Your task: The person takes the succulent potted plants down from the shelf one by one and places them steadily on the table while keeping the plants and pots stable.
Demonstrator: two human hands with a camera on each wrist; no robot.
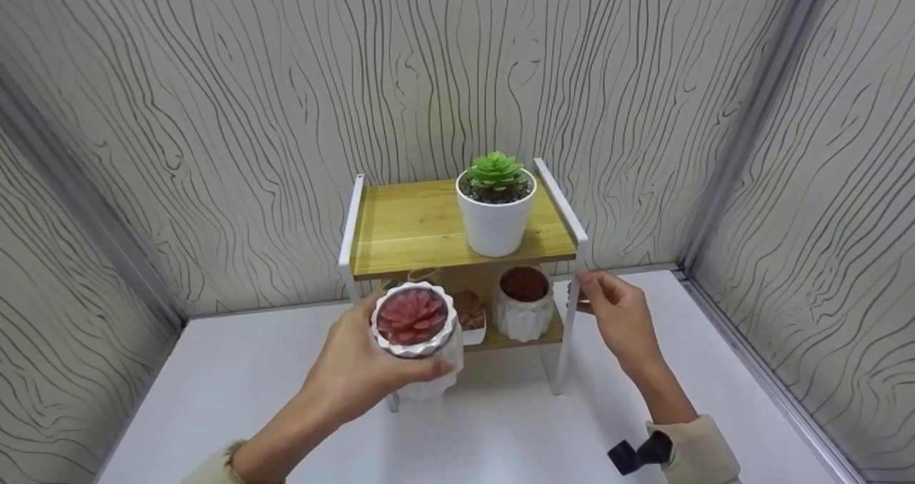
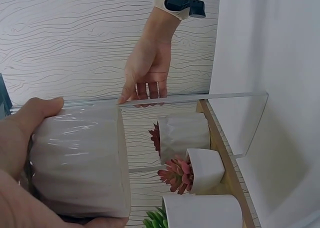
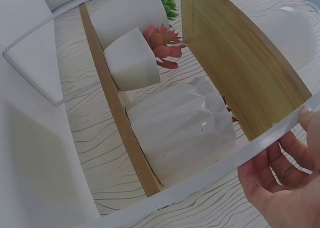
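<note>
The left hand (image 1: 357, 359) holds a pot (image 1: 430, 387) of red leaves (image 1: 412, 317) before the shelf (image 1: 407, 223) in the head view, the left wrist view hides them, and the right wrist view cuts off the right hand (image 3: 292, 193) gripping the shelf.

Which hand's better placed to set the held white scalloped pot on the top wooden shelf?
Probably the left hand: it grips the white scalloped pot, in front of the top wooden shelf, whose left side is bare. The right hand holds the white frame.
</note>
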